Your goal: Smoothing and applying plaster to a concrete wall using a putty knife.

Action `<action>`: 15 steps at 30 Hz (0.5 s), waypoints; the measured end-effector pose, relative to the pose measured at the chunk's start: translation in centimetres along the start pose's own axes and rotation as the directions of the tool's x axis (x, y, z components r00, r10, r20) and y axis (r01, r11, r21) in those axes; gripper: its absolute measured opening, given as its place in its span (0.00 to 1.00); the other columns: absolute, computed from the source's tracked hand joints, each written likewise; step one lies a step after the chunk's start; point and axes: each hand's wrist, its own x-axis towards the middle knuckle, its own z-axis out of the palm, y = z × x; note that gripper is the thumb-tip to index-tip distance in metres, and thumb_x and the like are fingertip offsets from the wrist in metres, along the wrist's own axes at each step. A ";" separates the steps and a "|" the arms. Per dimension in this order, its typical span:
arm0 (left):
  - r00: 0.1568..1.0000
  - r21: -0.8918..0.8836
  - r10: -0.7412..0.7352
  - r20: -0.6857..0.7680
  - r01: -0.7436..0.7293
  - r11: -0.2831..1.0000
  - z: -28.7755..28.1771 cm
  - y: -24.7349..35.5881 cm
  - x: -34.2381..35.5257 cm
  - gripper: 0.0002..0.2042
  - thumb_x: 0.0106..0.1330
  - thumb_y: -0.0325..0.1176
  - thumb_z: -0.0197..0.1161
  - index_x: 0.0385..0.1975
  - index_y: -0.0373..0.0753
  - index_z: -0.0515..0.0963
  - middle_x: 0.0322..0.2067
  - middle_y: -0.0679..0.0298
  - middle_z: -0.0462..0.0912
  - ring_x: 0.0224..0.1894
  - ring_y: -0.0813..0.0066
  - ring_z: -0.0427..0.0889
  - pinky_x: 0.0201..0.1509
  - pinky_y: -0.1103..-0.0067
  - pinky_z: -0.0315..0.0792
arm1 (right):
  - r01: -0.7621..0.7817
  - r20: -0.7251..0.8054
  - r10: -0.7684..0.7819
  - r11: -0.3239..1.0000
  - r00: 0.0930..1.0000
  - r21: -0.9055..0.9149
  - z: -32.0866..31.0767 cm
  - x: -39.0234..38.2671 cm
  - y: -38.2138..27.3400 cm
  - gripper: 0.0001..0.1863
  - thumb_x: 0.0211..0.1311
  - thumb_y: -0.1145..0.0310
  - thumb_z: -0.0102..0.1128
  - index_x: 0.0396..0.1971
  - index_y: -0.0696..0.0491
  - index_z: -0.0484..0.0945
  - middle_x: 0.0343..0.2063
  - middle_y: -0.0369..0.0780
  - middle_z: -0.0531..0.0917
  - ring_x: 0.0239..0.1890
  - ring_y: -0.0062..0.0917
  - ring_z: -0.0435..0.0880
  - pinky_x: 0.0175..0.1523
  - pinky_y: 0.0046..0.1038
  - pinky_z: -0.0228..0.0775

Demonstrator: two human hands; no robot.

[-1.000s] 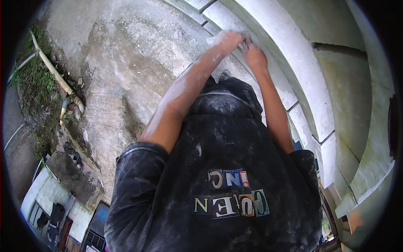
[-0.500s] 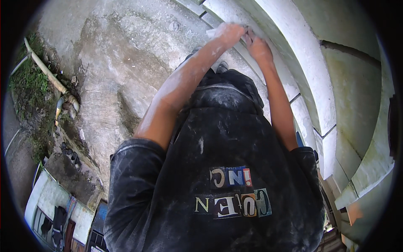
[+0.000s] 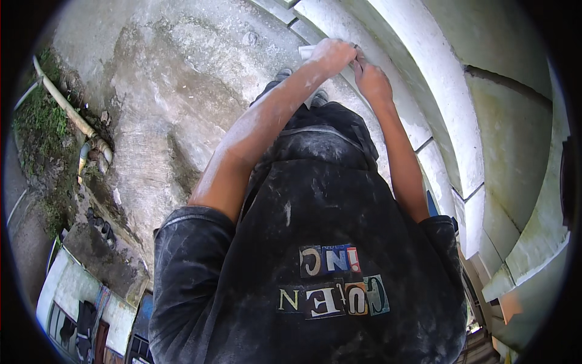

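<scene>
My left hand (image 3: 333, 56), dusted with white powder, is closed around a pale object. A white, short, tube-like end (image 3: 307, 52) pokes out on its left side; the rest is hidden in the fist. Right beside it my right hand (image 3: 374, 84) is closed too, its fingers meeting the left hand at a small dark piece (image 3: 360, 56) too small to name. Both hands are at the far end of my reach, close to the edge of a whitish slab (image 3: 339, 23).
Large curved concrete-like slabs (image 3: 451, 115) run along my right side. Rough, stained concrete ground (image 3: 151, 127) spreads to the left. Farther left, a pale pipe (image 3: 66, 106) crosses mossy soil. My shoes (image 3: 319, 97) stand just below the hands.
Both hands have shifted slightly nearer to me, staying close together. More of the white tube-like end shows beside my left hand.
</scene>
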 end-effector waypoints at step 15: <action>0.995 0.015 -0.102 -0.006 0.102 0.995 1.3 -0.8 3.0 0.08 0.65 0.34 0.59 0.34 0.44 0.86 0.35 0.58 0.89 0.39 0.58 0.89 0.40 0.66 0.83 | -0.014 -0.083 0.021 0.996 0.996 0.084 0.1 2.3 0.1 0.27 0.75 0.48 0.38 0.68 0.41 0.67 0.46 0.54 0.84 0.49 0.54 0.83 0.57 0.51 0.74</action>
